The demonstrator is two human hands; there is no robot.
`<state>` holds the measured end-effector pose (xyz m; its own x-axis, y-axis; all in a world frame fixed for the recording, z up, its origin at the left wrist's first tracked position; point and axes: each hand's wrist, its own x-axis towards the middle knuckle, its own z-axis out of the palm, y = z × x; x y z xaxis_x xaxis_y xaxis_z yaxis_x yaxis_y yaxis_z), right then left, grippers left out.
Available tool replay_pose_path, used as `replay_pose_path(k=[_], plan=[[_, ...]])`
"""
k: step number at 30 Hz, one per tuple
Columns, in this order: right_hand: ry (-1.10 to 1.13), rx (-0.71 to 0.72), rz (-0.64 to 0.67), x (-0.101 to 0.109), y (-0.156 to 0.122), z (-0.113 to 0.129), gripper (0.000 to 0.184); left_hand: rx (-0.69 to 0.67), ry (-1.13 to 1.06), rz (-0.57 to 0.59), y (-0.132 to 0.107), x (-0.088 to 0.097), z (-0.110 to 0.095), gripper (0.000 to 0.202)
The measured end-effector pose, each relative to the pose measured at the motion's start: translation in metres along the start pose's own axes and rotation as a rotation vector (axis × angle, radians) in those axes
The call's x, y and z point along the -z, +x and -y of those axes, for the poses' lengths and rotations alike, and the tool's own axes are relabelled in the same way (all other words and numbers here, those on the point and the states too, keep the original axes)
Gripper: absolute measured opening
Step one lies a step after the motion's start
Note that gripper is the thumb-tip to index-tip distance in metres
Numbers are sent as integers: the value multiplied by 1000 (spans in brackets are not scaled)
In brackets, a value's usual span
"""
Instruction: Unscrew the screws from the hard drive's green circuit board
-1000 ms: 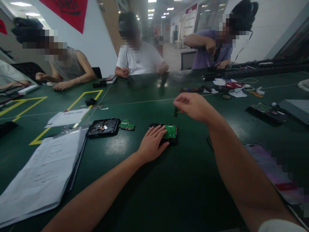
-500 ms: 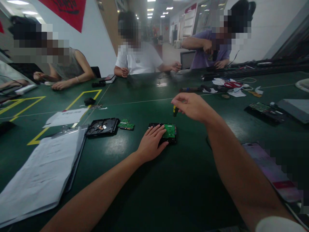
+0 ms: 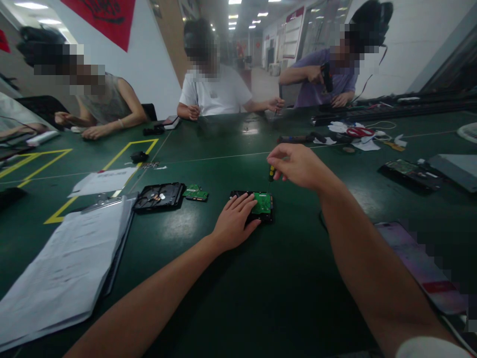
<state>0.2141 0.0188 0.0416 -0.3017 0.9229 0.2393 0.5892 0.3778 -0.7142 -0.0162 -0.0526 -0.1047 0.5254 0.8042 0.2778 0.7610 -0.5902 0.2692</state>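
Note:
Flat across a hard drive (image 3: 269, 217) lies my left hand (image 3: 237, 219), fingers stretched over its green circuit board (image 3: 264, 203) and thumb along the near edge. My right hand (image 3: 292, 161) pinches a small screwdriver (image 3: 272, 174) with a yellow and black handle. It points down, its thin shaft reaching to about the drive's far right corner; whether the tip touches a screw I cannot tell. Left of these, a second hard drive (image 3: 159, 197) has its bare underside up, with a loose green circuit board (image 3: 196, 193) beside it.
A clipboard with papers (image 3: 67, 263) lies at left, near a black object (image 3: 139, 157) and small loose parts. At right are a phone-like slab (image 3: 417, 263), another drive (image 3: 410, 174) and a grey box (image 3: 458, 166). Several people sit across the green table (image 3: 238, 303).
The screwdriver and my right hand have shifted very slightly, with the shaft now visible near the drive's corner. My left hand stays on the drive. The person at far right holds a dark tool more plainly visible.

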Motion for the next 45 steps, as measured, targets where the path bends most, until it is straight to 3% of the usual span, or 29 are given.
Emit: replay_pose_path(k=[7, 14, 22, 26, 31, 38, 45], plan=[[-31, 26, -23, -1, 1, 0, 19, -1, 8, 2, 0, 1, -1, 55], [-48, -60, -69, 2, 0, 1, 18, 13, 6, -3, 1, 3, -3, 42], [15, -15, 9, -1, 0, 2, 21, 12, -4, -3, 0, 1, -2, 43], [-36, 10, -17, 1, 1, 0, 19, 11, -1, 1, 0, 1, -2, 45], [-51, -59, -76, 1, 1, -1, 19, 8, 10, -3, 0, 0, -1, 46], [14, 30, 7, -1, 0, -1, 11, 6, 10, -10, 0, -1, 0, 44], [-16, -54, -71, 2, -1, 2, 12, 6, 18, -4, 0, -1, 0, 45]])
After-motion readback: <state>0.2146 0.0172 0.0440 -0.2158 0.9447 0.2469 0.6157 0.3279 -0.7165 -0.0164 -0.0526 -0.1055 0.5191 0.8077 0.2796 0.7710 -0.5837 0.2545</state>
